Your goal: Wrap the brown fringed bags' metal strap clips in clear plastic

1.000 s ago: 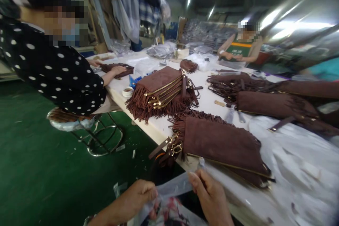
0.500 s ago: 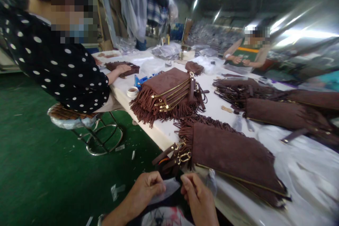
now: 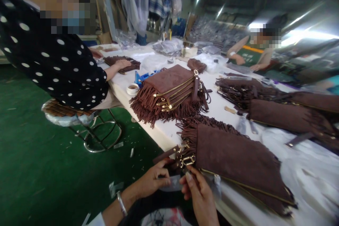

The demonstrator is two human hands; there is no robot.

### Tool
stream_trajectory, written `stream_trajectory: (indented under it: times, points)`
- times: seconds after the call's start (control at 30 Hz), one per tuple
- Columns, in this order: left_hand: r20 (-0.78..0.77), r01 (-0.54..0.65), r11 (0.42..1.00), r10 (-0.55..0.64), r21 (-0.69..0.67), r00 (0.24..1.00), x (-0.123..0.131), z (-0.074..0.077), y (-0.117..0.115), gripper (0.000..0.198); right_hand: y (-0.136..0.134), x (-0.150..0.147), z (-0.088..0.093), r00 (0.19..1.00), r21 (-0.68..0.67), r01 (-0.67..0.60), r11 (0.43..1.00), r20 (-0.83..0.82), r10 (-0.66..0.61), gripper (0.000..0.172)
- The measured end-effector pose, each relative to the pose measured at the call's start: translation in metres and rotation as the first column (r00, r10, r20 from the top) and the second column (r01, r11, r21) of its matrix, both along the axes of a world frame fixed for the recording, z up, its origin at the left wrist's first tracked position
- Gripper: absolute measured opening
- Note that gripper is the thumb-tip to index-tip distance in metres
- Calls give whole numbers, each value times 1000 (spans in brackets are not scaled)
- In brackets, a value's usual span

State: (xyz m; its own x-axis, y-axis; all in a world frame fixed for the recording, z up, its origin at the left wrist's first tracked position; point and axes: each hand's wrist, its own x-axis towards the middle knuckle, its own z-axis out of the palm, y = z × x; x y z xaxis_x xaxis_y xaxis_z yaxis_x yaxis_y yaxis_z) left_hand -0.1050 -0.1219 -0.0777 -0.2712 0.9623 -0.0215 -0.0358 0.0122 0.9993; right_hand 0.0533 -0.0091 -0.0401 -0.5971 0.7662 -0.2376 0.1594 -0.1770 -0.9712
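Observation:
Just below the table edge, my left hand pinches a small clear plastic piece between thumb and fingers. My right hand is at the plastic's right end, its fingers bent close together by the gold clasps of a brown fringed bag. What the right fingertips hold is too small to make out. That bag lies on another one at the near table edge, its straps hanging over the side. Farther back stands a stack of similar fringed bags with gold zippers.
A person in a polka-dot top sits at the left, a hand on a brown piece. Another person in a green apron is across the white table. More bags lie right. A round white tub stands near the stack.
Both hands have moved up slightly, closer to the bag's clasps and straps. The plastic piece has moved with them and lies flatter. The view has shifted a little.

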Motion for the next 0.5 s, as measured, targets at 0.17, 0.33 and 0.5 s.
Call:
stream_trajectory:
  times: [0.17,0.33,0.5]
  points:
    - [-69,-39,993,31,-115,997,1,9,-17,27,7,1,0,998,-47,-60,997,-23,58,47]
    - [-69,-42,992,34,-115,997,10,16,-39,28,6,-3,1,992,-117,-120,986,-56,115,39]
    - [-50,-77,992,73,-95,996,23,26,-53,31,-8,-8,2,966,-116,-254,960,22,258,39]
